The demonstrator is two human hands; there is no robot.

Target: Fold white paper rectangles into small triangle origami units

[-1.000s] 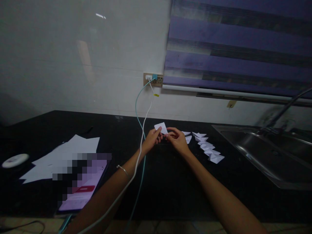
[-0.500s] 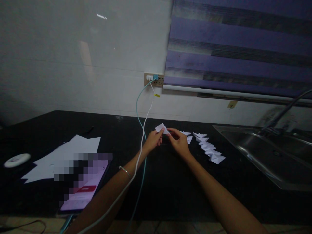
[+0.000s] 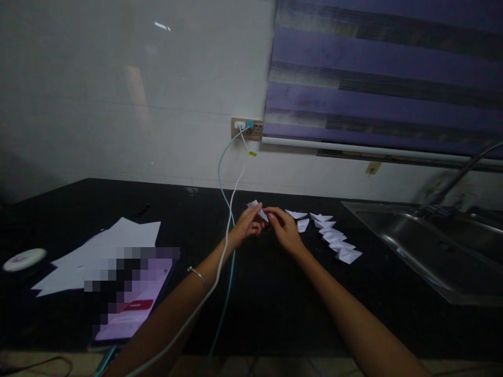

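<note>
A small piece of folded white paper [image 3: 257,208] is held above the dark countertop between my two hands. My left hand [image 3: 248,224] pinches it with thumb and fingers from the left. At its right end, my right hand [image 3: 283,226] has thumb and fingertips closed on the edge. Just right of my right hand lie two folded paper boats [image 3: 302,225]. Beyond them runs a slanting row of several more white paper boats [image 3: 338,240]. The underside of the paper is partly covered by my fingers.
White sheets [image 3: 113,243] and a lit phone [image 3: 133,314] lie on the countertop [image 3: 259,303] at left, near a white oval object [image 3: 24,259]. A white cable [image 3: 226,235] and a teal cable [image 3: 231,277] run down from the wall socket [image 3: 247,129]. A steel sink [image 3: 424,251] is at right.
The paper has turned in my hands and now shows a narrower, steeper shape. My right hand has shifted slightly left, uncovering more of the two nearby boats.
</note>
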